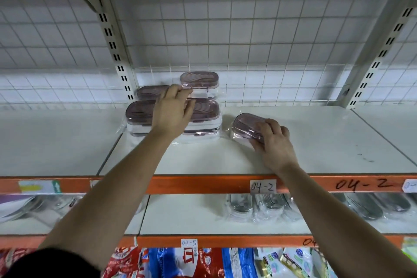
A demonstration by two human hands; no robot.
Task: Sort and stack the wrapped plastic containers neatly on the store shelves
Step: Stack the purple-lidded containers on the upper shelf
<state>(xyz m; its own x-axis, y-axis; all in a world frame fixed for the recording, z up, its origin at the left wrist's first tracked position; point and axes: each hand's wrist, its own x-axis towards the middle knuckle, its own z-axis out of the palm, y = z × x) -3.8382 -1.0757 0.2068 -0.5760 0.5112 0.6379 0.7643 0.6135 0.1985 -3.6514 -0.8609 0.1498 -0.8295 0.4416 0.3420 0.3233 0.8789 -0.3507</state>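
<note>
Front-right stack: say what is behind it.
Another stack of wrapped containers, with the wire grid behind. Its base is hidden by the front stack and the left hand.

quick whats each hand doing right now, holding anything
Left hand: at the stacked containers, grip cannot be told.
Right hand: closed on the lone container.

we see a shop aisle, white shelves with orange edge rails, handwritten bay labels, packaged goods below
</note>
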